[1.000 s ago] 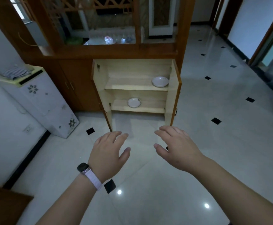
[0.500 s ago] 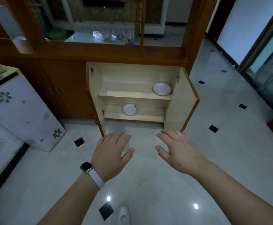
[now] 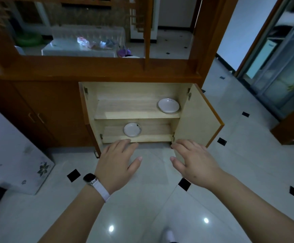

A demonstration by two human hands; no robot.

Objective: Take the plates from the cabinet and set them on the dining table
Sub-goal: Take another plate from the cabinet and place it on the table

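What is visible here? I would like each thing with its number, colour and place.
plates: 2, white, one at the right of the upper shelf, one left of middle on the lower shelf
cabinet: 1, brown outside, pale wood inside, both doors open
table: 1, pale and glossy, behind the cabinet
box: 1, white with flowers, far left
floor: pale tiles with small black squares
watch: 1, dark face, pale strap, left wrist
left hand: 1, open, empty, before the cabinet
right hand: 1, open, empty, near the right door
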